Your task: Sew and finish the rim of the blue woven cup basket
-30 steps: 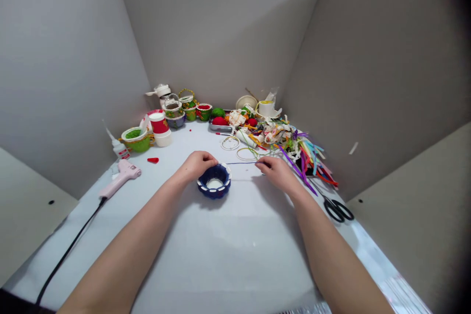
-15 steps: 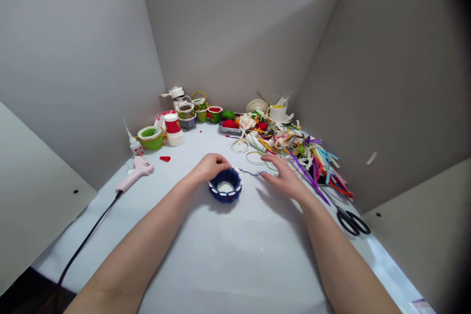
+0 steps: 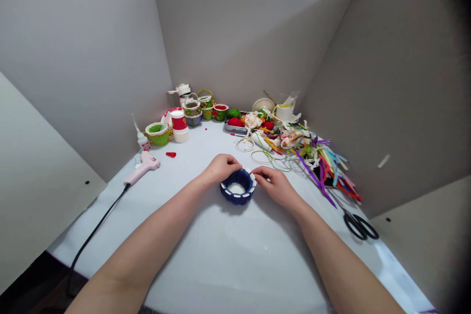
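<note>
Head view: right hand (image 3: 275, 186) has closed in from spread, now pinching the white-tabbed rim of the navy basket (image 3: 237, 198); left hand (image 3: 221, 168) stays curled over the opposite rim.

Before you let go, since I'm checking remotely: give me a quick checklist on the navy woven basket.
1. Both hands on the navy woven basket: ok, left hand over its left rim, right hand at its right rim.
2. Basket upright on the white table sheet: ok.
3. Ribbon strips apart from the basket: ok.
4. Black-handled scissors close to the right hand: not ok, they lie well off to the right.
5. Pink hot glue gun hot: cannot tell.
</note>
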Motion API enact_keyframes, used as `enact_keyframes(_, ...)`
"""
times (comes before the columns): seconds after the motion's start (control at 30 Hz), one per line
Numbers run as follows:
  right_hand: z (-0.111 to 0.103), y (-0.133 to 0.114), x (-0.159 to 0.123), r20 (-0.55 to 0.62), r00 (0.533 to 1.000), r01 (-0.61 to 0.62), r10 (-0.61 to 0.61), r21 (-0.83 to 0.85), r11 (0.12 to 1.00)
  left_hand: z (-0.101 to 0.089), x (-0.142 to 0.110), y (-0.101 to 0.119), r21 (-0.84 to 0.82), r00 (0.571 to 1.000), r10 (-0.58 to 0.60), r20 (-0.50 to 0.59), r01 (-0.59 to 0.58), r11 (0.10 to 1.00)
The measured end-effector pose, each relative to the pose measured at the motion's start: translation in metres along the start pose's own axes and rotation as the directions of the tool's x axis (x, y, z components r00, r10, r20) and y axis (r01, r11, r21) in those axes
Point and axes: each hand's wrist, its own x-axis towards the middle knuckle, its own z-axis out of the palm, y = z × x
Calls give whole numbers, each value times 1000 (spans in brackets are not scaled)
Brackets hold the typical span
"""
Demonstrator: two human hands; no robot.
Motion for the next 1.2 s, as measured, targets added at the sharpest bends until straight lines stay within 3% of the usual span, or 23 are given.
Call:
enact_keyframes(0.17, -6, -3, -2, -35, 999, 2, -5, -72, 997, 1, -1, 2, 26, 1000, -5, -25, 5, 1000)
enact_keyframes(0.47, 0, -9, -1, -139, 990, -28, 34, 44, 999, 3, -2, 2, 38, 1000, 6, -17, -5, 999)
enact_keyframes(0.8, -15, -21, -7, 37, 995, 94, -91, -60, 994, 4, -2, 2, 40, 1000, -8, -25, 9, 999)
enact_keyframes(1.07, -20, -15, -7, 59, 998, 9, -4, -77, 997, 3, -1, -2, 36, 998, -32, -59, 34, 999)
enact_keyframes(1.2, -18, -13, -6, 76, 997, 20, -16, -60, 998, 3, -2, 1, 38, 996, -46, -75, 49, 998)
